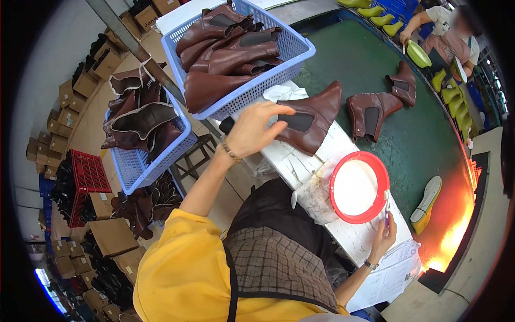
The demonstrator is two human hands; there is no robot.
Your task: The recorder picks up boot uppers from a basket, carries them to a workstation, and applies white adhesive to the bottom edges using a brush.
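Yellow sleeve (179, 257) nearest; left hand (255, 129), grip closed on brown boot (322, 115) over white worktop (354, 241), right hand (383, 239) pinching brush (387, 217) beside red bowl (360, 219) of white liquid (354, 188), two boots (387, 107) on green belt (332, 59) perhaps done, heaped blue basket (279, 75) of boots apparently left.

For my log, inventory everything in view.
Long bench: one, white, centre.
Flat worktop: one, green, right.
Perforated plastic baskets: two, light blue, left.
Glossy ankle boots: many, brown, upper basket, bench, worktop.
Round plastic bucket: one, red, bench.
Slim tool: one, purple, by bucket.
Pale-soled shoe: one, yellow, worktop.
Shiny shoes: several, lime-green, right.
Latticed crate: one, red, left.
Cardboard boxes: many, brown, left.
Co-worker: one, pale-topped, right.
Left hand: one, bare, over bench boot.
Right hand: one, bare, holding tool.
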